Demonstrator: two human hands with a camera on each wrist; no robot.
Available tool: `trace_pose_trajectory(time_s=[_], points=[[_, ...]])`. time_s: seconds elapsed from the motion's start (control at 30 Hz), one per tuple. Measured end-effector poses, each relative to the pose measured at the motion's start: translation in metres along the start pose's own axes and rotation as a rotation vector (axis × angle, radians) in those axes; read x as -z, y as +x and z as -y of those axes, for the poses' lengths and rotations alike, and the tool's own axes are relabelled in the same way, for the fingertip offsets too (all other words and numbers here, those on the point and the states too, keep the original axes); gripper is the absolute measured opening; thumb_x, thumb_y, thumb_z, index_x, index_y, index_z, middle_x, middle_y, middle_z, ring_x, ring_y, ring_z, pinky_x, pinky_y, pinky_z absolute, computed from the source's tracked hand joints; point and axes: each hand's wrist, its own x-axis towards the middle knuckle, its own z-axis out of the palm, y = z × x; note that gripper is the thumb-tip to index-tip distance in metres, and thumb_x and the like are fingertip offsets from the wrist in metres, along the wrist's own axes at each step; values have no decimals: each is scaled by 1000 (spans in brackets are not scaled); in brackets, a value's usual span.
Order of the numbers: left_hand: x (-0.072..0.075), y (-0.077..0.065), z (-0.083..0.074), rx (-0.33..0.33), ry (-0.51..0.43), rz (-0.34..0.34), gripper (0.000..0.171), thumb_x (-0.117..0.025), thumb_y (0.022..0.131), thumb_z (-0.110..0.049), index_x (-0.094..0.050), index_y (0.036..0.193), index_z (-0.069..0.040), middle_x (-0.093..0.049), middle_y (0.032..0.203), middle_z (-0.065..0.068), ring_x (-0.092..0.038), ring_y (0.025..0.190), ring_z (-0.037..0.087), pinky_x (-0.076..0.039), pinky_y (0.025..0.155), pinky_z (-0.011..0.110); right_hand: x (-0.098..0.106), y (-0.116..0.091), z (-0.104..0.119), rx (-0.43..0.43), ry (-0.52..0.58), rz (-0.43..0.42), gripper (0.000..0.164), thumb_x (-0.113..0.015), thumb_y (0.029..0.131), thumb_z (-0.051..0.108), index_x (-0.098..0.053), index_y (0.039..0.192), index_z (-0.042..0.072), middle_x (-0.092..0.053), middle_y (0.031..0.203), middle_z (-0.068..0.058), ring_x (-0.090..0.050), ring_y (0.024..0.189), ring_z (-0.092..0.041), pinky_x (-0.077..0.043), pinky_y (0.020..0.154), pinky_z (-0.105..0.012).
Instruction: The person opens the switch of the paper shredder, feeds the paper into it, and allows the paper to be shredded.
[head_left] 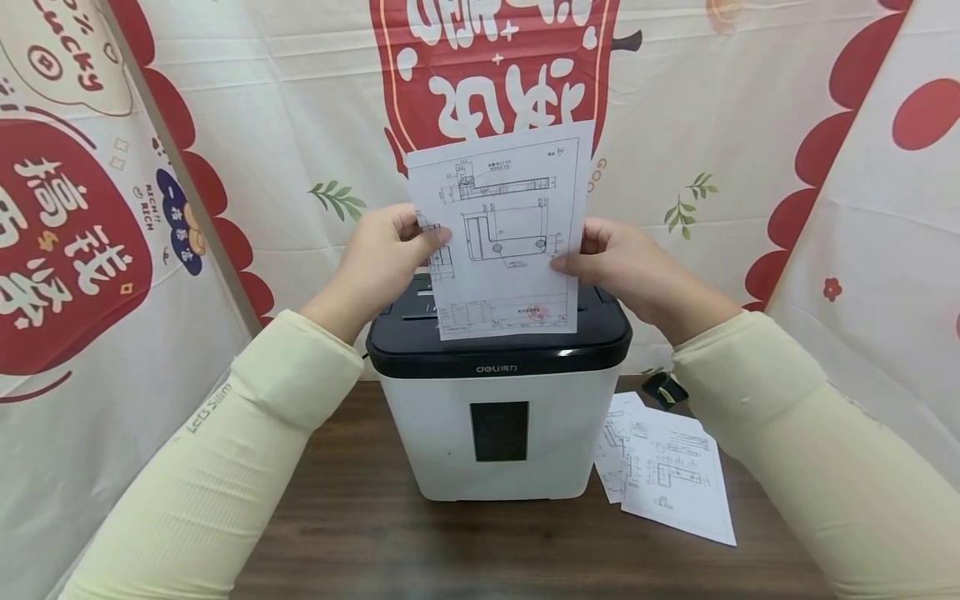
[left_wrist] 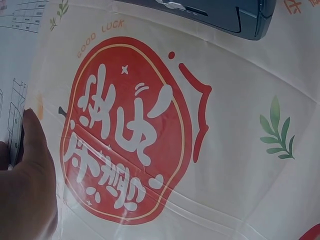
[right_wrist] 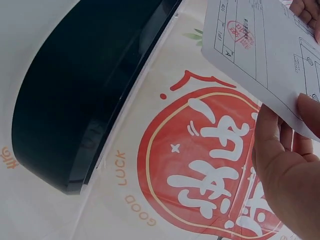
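Note:
A printed sheet of paper [head_left: 517,287] with technical line drawings and a red stamp is held upright between both hands. My left hand [head_left: 390,254] pinches its left edge, thumb in front and fingers behind. On the right edge, my right hand [head_left: 630,267] pinches it the same way; the right wrist view shows that thumb [right_wrist: 309,112] on the printed face. Behind the sheet's lower part stands a paper shredder [head_left: 412,425] with a black top and white bin. The sheet's lower edge overlaps the black top in the head view, hiding part of it.
Several printed sheets [head_left: 675,475] lie on the brown wooden table [head_left: 330,517] right of the shredder. Near them sits a small black object [head_left: 664,389]. Decorated cloth [head_left: 300,100] hangs behind and along both sides, close around the work area.

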Motion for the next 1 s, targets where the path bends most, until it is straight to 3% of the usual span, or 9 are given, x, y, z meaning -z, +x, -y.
trace_pose_trajectory(time_s=[0.27, 1.0], points=[[2, 6, 1, 23, 24, -16, 27, -60, 95, -11, -67, 122, -10, -70, 110, 8, -68, 97, 21, -51, 92, 37, -3, 9, 1, -27, -3, -14, 39, -58, 95, 8, -56, 133, 12, -59, 130, -12, -57, 116, -30, -38, 100, -54], [2, 19, 14, 37, 73, -43, 27, -61, 95, -13, -67, 121, -12, -70, 111, 6, -67, 99, 19, -50, 93, 37, -7, 40, -7, -59, -46, -9, 41, -60, 93, 4, -56, 133, 12, -59, 131, -12, -56, 119, -31, -39, 104, -53]])
